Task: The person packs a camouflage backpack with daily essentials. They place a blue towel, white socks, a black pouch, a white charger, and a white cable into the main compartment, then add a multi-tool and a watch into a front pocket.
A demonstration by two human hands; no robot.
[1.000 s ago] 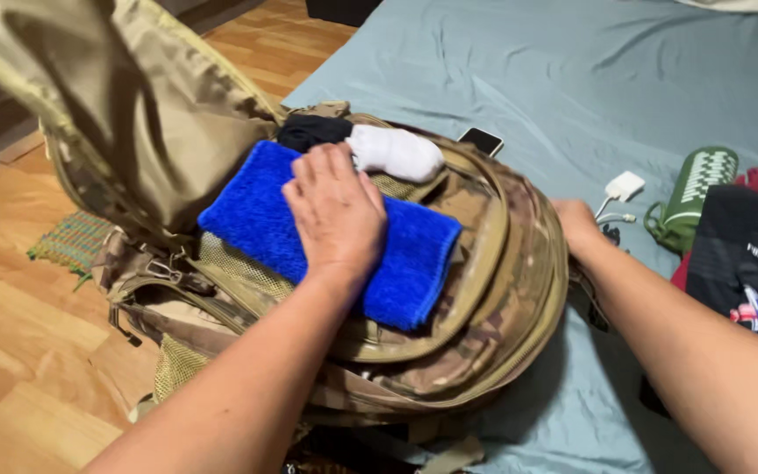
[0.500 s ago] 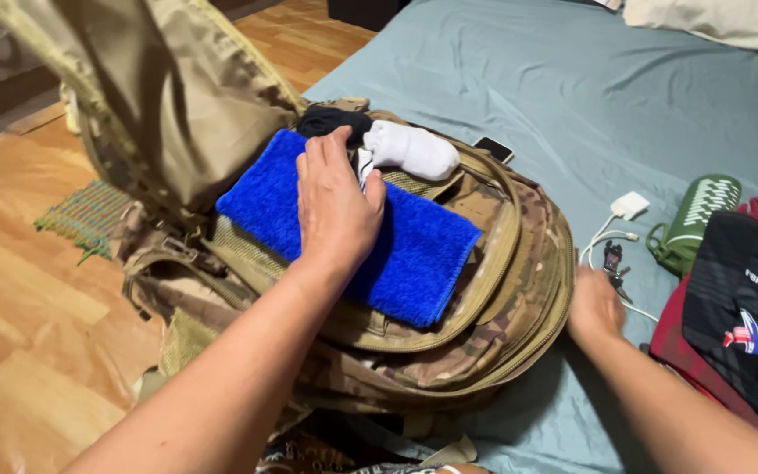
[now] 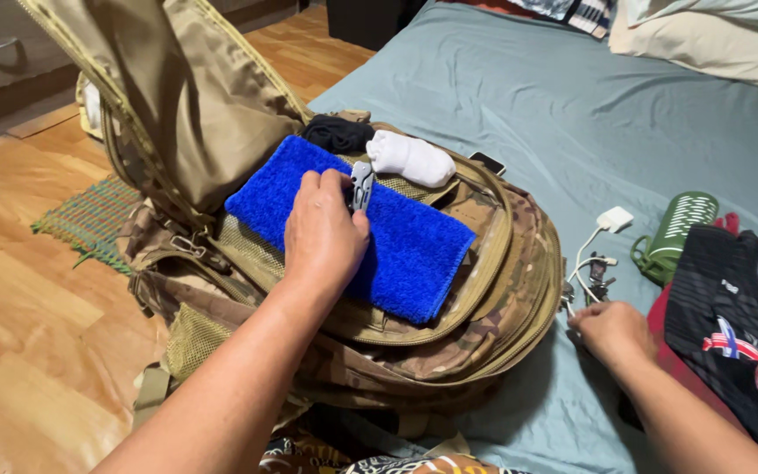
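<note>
A camouflage backpack (image 3: 484, 307) lies open on the bed with its flap (image 3: 177, 96) raised. Across its opening lies a folded blue towel (image 3: 414, 246). My left hand (image 3: 322, 237) rests on the towel, its fingers pinching a small silver metal tool (image 3: 361, 186). A black sock roll (image 3: 337, 133) and a white sock roll (image 3: 410, 158) sit at the pack's far end. To the right of the pack, my right hand (image 3: 611, 332) is curled on the sheet, fingertips closed on a bunch of keys (image 3: 594, 272) beside a white charger cable (image 3: 579, 263).
A white charger plug (image 3: 616, 218), a green patterned pouch (image 3: 682, 224) and dark folded clothes (image 3: 739, 307) lie on the grey-blue bedsheet (image 3: 554, 105) at the right. A phone (image 3: 487, 163) peeks out behind the pack. Pillows (image 3: 704, 39) are at the far right. A wooden floor with a woven mat (image 3: 89, 219) is at the left.
My left hand slid toward me on the towel and now pinches the small silver tool. My right hand left the pack's side and came down onto the keys and cable.
</note>
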